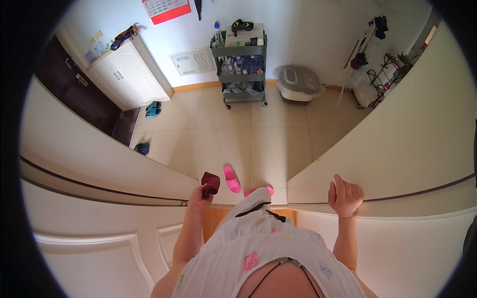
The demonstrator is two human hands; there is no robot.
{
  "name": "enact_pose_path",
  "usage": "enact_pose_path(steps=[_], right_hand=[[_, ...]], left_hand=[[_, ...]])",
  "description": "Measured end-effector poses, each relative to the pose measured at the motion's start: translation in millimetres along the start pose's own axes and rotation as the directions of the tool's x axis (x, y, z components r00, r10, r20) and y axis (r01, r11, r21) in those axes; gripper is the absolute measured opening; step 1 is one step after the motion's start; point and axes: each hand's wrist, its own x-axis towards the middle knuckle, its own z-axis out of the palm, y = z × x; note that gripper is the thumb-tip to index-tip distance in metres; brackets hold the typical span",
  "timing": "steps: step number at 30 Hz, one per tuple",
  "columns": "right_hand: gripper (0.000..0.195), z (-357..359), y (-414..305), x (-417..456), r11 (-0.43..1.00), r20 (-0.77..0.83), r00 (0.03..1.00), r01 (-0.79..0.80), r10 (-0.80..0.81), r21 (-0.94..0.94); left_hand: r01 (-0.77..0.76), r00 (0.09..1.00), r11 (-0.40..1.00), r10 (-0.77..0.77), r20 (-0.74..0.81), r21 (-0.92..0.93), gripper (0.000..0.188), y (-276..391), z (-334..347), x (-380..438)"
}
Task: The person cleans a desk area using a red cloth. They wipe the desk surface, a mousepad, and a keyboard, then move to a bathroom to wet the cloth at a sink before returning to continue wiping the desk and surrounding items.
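My left hand (pixel 200 198) grips a small folded dark red cloth item (pixel 211 183) just inside the left edge of a doorway. My right hand (pixel 346 195), with nothing visible in it, is raised by the right side of the doorway, in front of the cream wall (pixel 402 149). Whether it touches the wall is unclear. One pink slipper (pixel 232 179) lies on the tiled floor beyond the threshold. Its mate (pixel 269 190) shows partly from under my white trouser leg (pixel 257 201), so the foot itself is hidden.
Ahead, a grey three-tier trolley (pixel 242 77) holding bottles stands against the wall, beside a plastic-covered foot bath (pixel 299 82). Leftward are a white cabinet (pixel 125 76), blue slippers (pixel 153 109), dark shoes (pixel 142 148) and a dark door (pixel 74 82). A black metal rack (pixel 384 80) stands far right.
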Motion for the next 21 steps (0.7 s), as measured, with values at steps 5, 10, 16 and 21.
enact_pose_path(steps=[5,10,16,21], right_hand=[[0.016,6.1,-4.9,-5.4,0.993,-0.009,1.0,-0.02,0.019,-0.114],[0.016,24.9,-1.3,14.2,0.968,0.025,0.99,-0.133,0.141,-0.214],[0.024,114.5,0.9,55.2,0.948,0.26,0.914,-0.319,0.312,-0.017],[0.027,230.6,47.9,88.8,0.815,0.348,0.738,-0.536,0.579,-0.218]], left_hand=[[0.028,0.999,1.0,-0.027,0.025,-0.014,0.009,6.5,38.2,30.1],[0.101,0.987,0.991,-0.111,0.118,0.091,0.016,16.0,120.2,69.1],[0.229,0.963,0.967,-0.242,0.12,0.114,0.014,28.5,222.0,156.3],[0.236,0.971,0.944,-0.237,-0.023,0.232,0.014,41.3,301.9,238.3]])
